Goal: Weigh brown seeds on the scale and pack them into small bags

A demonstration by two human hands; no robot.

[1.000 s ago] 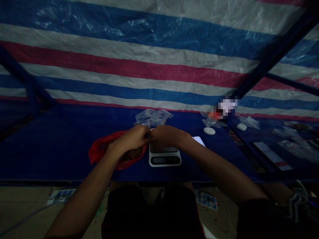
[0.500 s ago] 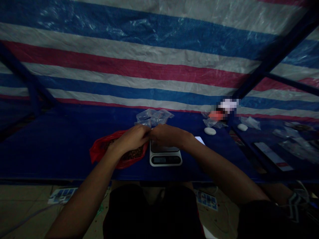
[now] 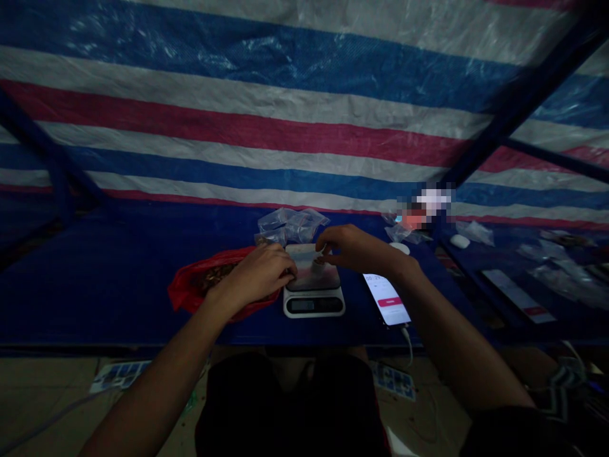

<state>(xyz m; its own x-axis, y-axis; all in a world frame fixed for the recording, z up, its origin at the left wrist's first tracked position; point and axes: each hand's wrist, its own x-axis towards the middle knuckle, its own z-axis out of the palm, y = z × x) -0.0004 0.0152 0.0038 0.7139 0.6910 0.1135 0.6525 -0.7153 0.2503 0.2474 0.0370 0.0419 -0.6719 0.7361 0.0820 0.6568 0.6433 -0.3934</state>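
A small white digital scale (image 3: pixel 314 303) stands on the blue table, and a clear plastic bag (image 3: pixel 307 259) is stretched above its platform. My left hand (image 3: pixel 259 274) is closed on the bag's left edge, over a red plastic bag (image 3: pixel 190 287) holding brownish bits. My right hand (image 3: pixel 349 247) pinches the bag's right edge, a little beyond the scale. A heap of empty clear bags (image 3: pixel 290 225) lies just behind the scale.
A lit phone (image 3: pixel 386 298) with a cable lies right of the scale near the table's front edge. A white oval object (image 3: pixel 460 241) and more clear bags (image 3: pixel 476 233) sit at the right. A striped tarp (image 3: pixel 285 114) hangs behind the table.
My hands were together over the scale; they have drawn apart, the right one moving right and back. The clear bag now shows between them, and the phone is uncovered.
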